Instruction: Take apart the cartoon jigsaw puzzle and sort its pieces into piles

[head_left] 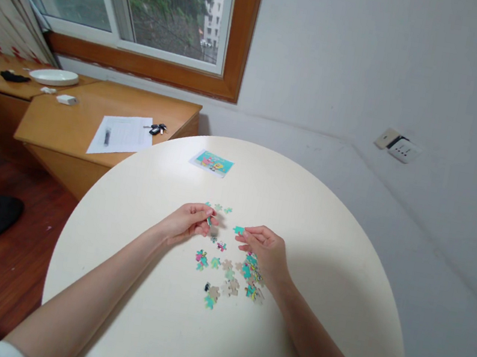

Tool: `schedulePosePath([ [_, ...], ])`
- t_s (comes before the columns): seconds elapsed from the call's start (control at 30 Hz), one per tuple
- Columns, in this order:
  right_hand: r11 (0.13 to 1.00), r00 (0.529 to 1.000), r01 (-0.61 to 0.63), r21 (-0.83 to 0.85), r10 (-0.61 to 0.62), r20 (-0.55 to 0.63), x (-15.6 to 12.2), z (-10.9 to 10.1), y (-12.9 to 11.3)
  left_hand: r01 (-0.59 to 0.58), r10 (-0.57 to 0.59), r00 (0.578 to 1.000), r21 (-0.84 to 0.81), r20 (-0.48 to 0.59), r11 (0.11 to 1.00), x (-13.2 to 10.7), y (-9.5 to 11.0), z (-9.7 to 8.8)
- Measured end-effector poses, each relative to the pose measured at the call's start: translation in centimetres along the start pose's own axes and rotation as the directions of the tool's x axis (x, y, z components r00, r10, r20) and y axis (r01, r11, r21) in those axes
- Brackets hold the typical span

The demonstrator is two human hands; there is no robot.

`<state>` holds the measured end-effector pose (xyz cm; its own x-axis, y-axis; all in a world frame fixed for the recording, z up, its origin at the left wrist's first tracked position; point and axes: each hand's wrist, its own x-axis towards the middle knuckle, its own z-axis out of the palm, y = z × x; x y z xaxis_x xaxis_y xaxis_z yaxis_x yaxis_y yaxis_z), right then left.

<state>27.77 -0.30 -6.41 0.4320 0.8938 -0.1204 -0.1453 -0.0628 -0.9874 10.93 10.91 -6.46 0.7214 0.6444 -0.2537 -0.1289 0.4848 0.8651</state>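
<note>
1. We had the picture card [214,163] lying flat on the far part of the white counter [338,293], printed face up, probably so our arms would not cover it.
2. Closer to us than the card and to its right, our right hand [264,250] had its grip pinching a teal piece [239,230] between thumb and fingertips. We held it by one end, which left much of its coloured face showing.
3. Our left hand [189,222] was on our side of the card, almost in line with it, its grip pinching a thin-looking piece [209,221]. That piece stood nearly edge-on, so we could not tell its print; a fingertip hold likely let it turn easily.
4. Between the card and our left hand lay a short row of pieces [218,207], set apart from the rest, perhaps to keep them from mixing.
5. Well to our side of the card, loose pieces [216,263] lay spread within easy reach; some showed dull faces, probably their backs. A denser heap [251,269] sat nearer us than the card and to its right, partly hidden by our right hand.
6. Left of the card, a paper sheet [128,139] lay on a wooden counter [181,111], with keys [157,129] at its edge.
</note>
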Motion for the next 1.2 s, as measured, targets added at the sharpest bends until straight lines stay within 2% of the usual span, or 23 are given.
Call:
schedulePosePath([
  [0.17,1.0,1.0,0.011,0.0,-0.011,-0.004,0.2,-0.1,0.42,0.026,-0.026,0.999,-0.008,0.023,1.0,0.04,-0.19,-0.24],
  [0.43,1.0,1.0,0.014,0.028,-0.014,0.016,0.13,0.03,0.24,0.042,-0.04,0.992,-0.019,0.12,0.999,0.06,-0.76,-0.32],
  [0.73,0.999,0.998,0.048,0.002,-0.048,0.032,0.19,0.21,0.6,0.046,-0.042,0.986,-0.021,0.16,0.999,0.13,-1.0,-0.4],
  [1.2,0.998,0.997,0.054,-0.034,-0.052,0.057,-0.12,0.59,0.63,0.028,-0.042,0.979,0.074,0.2,0.997,-0.3,-0.98,0.35],
])
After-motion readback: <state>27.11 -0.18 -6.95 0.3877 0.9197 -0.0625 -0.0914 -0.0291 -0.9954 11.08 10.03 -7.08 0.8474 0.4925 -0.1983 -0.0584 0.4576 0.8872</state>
